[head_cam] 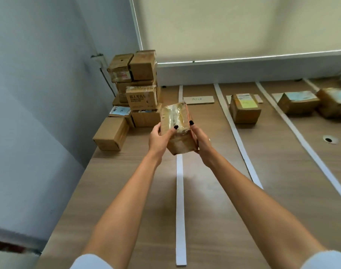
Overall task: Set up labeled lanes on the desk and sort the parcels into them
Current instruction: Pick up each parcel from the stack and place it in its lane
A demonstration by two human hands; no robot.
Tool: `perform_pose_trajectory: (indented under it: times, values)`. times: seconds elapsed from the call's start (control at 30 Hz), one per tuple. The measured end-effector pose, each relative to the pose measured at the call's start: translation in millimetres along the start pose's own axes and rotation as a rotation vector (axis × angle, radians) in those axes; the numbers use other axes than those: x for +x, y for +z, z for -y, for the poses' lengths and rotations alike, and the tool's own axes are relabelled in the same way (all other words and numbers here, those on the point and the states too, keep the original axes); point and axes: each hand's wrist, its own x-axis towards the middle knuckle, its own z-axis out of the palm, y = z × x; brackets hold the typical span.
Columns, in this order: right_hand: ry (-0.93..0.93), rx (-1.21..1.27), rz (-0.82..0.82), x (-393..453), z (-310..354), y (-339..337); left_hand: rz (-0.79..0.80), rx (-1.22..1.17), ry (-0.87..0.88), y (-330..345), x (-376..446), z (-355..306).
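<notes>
I am in the sorting part of the job now. The white tape lines are already down on the bench, so the lanes are made.

On the far left, a pile of brown boxes is waiting by the wall, not sorted yet. Next, my left hand is curling round the left side of a taped parcel. My right hand is curling round its right side, with one fingertip on the top. Both hands are holding it tight, up in the air above the first tape strip.

Just behind the parcel, a card label is lying at the top of the first lane. That lane has no box in it that I can see. Further right, one box is sitting in the second lane. Two more boxes are sitting in the lane after that.

I think I am turning the parcel to find its sticker. I cannot read any sticker from here. Next I need to read it, pick the lane that matches, and put the parcel down flat between the tape lines.
</notes>
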Motion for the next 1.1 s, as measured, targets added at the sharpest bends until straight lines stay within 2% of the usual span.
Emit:
perform_pose_trajectory:
  times: [0.13, 0.23, 0.33, 0.43, 0.6, 0.67, 0.8, 0.97, 1.1]
  values:
    - [0.028, -0.034, 0.046, -16, 13, -16, 0.07, -0.146, 0.003, 23, -21, 0]
    - [-0.004, -0.011, 0.002, -19, 17, -28, 0.117, -0.118, 0.073, 28, -27, 12]
    - [-0.007, 0.043, -0.024, -21, 17, -44, 0.045, -0.073, 0.086, 29, -29, 17]
    - [0.007, 0.152, -0.043, -22, 9, -57, -0.001, -0.132, -0.002, 32, -29, 18]
    - [0.022, 0.288, -0.038, -25, -5, -68, 0.215, -0.352, -0.116, 45, -32, 17]
    - [0.023, 0.267, -0.068, -26, -10, -71, 0.251, -0.381, -0.121, 50, -35, 17]
    - [0.017, 0.022, -0.155, -28, -5, -83, 0.273, -0.266, -0.127, 64, -37, 18]
    - [0.044, -0.084, -0.063, -34, 2, -117, 0.282, -0.168, -0.13, 108, -41, 24]
    - [0.055, -0.086, -0.071, -28, 2, -169, 0.276, -0.138, -0.158, 162, -44, 29]
